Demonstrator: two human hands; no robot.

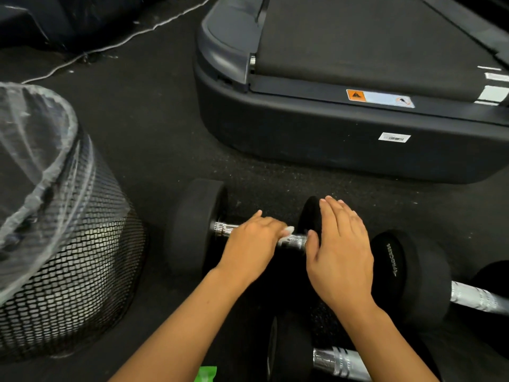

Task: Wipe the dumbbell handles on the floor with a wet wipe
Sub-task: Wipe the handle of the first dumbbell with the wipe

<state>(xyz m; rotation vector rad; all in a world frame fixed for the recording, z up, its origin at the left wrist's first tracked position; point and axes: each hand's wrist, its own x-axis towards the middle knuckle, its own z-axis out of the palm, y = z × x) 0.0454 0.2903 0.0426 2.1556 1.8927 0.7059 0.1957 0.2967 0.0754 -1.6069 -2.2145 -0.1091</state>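
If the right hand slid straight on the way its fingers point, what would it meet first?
Probably bare floor past the dumbbell's right head it rests on, then the treadmill base. Depth is unclear.

The left hand (252, 245) covered most of the wet wipe (286, 235) and the middle of the chrome handle (296, 239), so only a white corner of the wipe showed. The right hand (340, 255) hid part of that dumbbell's right weight head (311, 216). The picture's edges cut off the mesh waste bin (71, 271), the treadmill (344, 139), two other dumbbells (413, 274) and a green packet (206, 374), and the barcode label (394, 137) was too small to read.
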